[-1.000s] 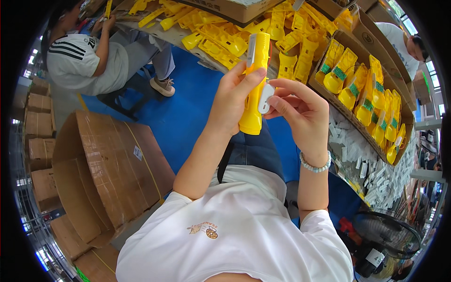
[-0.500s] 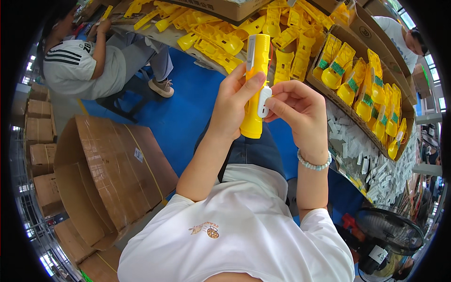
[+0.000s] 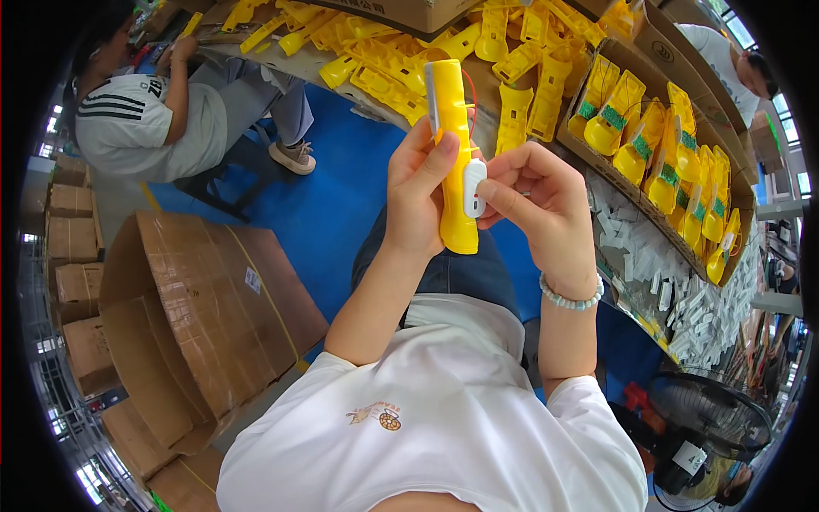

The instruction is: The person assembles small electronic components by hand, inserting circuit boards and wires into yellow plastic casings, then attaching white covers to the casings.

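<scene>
My left hand (image 3: 420, 189) grips a long yellow plastic casing (image 3: 453, 154), held upright in front of my chest. My right hand (image 3: 537, 205) pinches a small white button piece (image 3: 473, 189) against the casing's lower side. A thin red wire (image 3: 468, 85) loops beside the casing's top. A pale bead bracelet (image 3: 570, 296) sits on my right wrist.
A workbench (image 3: 486, 85) ahead holds several loose yellow casings (image 3: 384, 68); a cardboard tray (image 3: 657, 162) at right holds yellow parts with green inserts. Small white pieces (image 3: 682, 299) lie at right. An open cardboard box (image 3: 188, 316) stands at left. A seated person (image 3: 145, 119) works at upper left. A fan (image 3: 699, 427) stands at lower right.
Both hands and the casing have stayed nearly in place, shifting slightly up. My right fingers keep pressing the white piece onto the casing.
</scene>
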`<action>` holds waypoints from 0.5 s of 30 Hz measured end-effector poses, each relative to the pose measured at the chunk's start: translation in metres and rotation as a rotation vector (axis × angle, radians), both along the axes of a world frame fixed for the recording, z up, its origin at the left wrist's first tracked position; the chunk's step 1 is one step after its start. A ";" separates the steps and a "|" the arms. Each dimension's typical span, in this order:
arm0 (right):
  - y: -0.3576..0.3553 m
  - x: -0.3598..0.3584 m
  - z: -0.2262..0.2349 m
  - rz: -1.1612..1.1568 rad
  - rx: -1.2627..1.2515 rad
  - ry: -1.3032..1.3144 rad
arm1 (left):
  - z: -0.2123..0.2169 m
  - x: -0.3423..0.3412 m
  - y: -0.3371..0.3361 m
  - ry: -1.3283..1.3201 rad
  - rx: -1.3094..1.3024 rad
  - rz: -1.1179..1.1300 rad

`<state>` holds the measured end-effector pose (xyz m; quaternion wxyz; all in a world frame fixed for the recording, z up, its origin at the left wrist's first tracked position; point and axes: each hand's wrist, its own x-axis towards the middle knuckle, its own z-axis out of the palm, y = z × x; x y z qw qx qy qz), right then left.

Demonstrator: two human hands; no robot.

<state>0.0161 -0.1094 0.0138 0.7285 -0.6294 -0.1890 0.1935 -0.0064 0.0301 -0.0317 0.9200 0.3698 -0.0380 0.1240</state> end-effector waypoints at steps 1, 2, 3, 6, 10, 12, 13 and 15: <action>0.001 0.001 0.001 0.010 0.004 0.007 | 0.000 0.000 0.000 -0.001 0.001 0.000; 0.002 -0.001 0.001 0.010 0.005 0.007 | 0.001 -0.002 -0.001 -0.011 -0.023 -0.005; 0.004 -0.005 0.001 -0.025 -0.024 -0.037 | 0.002 -0.002 -0.001 -0.021 -0.047 -0.010; 0.004 -0.006 0.001 -0.048 -0.068 -0.133 | 0.003 -0.003 0.000 -0.025 0.022 -0.023; 0.002 -0.008 0.003 -0.009 -0.142 -0.263 | 0.002 -0.009 -0.002 -0.010 0.096 0.014; 0.003 -0.006 0.001 -0.012 -0.157 -0.281 | 0.000 -0.008 -0.002 0.025 0.172 0.032; 0.004 -0.006 0.000 -0.014 -0.175 -0.295 | -0.001 -0.008 -0.003 0.028 0.172 0.032; 0.005 -0.008 -0.003 -0.016 -0.165 -0.254 | -0.004 -0.007 -0.004 0.045 0.159 0.036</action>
